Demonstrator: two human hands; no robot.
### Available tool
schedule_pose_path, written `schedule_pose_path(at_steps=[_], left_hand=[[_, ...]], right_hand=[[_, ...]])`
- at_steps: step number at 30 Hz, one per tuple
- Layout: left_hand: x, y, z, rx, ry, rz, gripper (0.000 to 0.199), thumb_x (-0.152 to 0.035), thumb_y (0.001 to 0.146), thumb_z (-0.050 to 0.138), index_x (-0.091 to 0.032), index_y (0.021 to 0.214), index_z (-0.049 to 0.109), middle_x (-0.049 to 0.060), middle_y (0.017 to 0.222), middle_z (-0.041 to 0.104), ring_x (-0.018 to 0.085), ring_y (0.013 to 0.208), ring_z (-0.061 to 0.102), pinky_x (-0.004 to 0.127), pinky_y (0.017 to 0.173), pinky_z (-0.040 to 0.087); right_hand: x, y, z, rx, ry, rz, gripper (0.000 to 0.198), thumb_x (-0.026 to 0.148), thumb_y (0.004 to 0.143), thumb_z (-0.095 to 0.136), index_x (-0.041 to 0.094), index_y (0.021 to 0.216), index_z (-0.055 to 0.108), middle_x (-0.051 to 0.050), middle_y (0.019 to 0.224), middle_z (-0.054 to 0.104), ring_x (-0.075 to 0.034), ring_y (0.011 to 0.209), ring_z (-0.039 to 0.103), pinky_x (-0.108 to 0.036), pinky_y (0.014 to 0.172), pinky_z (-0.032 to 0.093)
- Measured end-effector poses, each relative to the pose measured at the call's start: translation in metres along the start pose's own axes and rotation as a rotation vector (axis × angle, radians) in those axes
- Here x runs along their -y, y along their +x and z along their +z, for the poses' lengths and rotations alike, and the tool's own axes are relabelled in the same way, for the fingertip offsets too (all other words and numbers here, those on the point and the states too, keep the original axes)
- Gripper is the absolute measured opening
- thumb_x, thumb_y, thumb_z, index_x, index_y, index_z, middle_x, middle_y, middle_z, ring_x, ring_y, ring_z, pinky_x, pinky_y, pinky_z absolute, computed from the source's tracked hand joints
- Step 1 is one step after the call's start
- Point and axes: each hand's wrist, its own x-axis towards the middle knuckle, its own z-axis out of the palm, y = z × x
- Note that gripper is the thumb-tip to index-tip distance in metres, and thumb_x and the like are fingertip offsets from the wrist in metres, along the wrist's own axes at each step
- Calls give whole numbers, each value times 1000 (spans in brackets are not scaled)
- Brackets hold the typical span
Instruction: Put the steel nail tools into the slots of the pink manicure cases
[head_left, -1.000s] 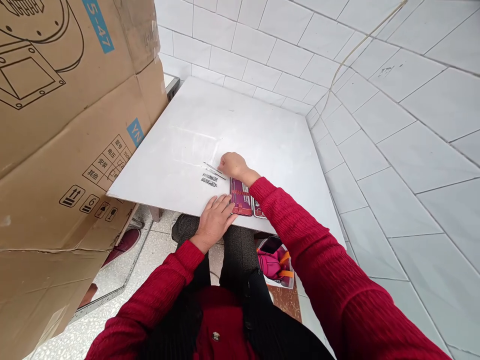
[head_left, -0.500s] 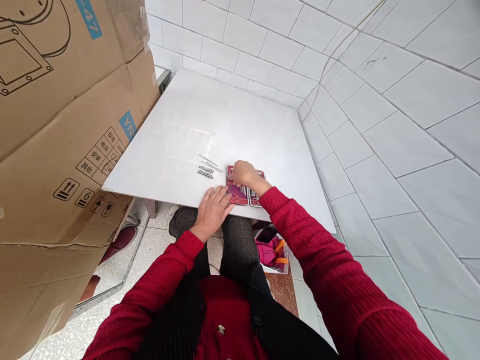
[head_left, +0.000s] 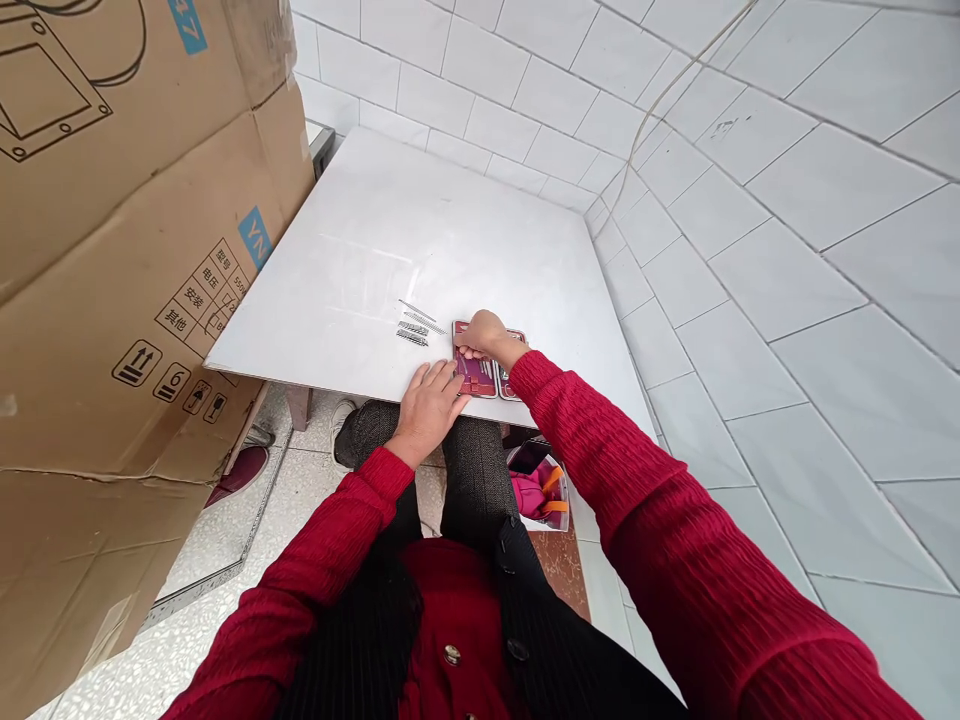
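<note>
An unfolded dark red case (head_left: 478,381) with small metal tools in it lies near the front edge of the white table (head_left: 450,230). My left hand (head_left: 429,402) rests flat, fingers spread, at the case's lower left corner. Over the upper part of the case is my right hand (head_left: 484,333), its fingers bent and pressed together at the left half; whatever they pinch is hidden beneath the hand. Left of the case, several thin metal tools (head_left: 414,328) lie side by side on the table, too small to name exactly.
A large cardboard box (head_left: 150,250) stands close on the left. White tiled walls (head_left: 787,250) border the table at the back and right, with a thin cable (head_left: 651,115) on them. Below the table sits a bag (head_left: 534,492) with pink and orange things in it.
My view has shifted slightly. Both hands stay at the case; the right fingers remain bent over its upper left part, with only a small movement.
</note>
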Motion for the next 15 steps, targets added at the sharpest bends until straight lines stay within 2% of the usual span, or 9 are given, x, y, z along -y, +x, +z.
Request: schedule_pose_path(at_steps=[3,10,15], left_hand=[[0,0,0,-6,4,10,29,-34,101,60,-15,121,70,15,139,66,29,135,59,48,118,42],[-1,0,1,-5,7,1,30,-34,101,61,-16,122,70,14,141,66,28,134,59,49,118,42],[0,-2,2,-4,22,6,29,-36,101,61,-17,122,70,13,143,65,28,135,59,47,119,42]], right_hand=[[-6,-6,1,21,111,73,34,8,86,67,15,53,61,1,41,57,-6,32,46,-16,38,40],[-18,8,1,-84,374,-7,37,8,87,66,16,51,57,1,39,56,-5,33,46,-15,36,38],[-7,28,-12,-116,415,-123,35,5,85,61,17,52,56,0,40,55,-7,36,47,-15,39,38]])
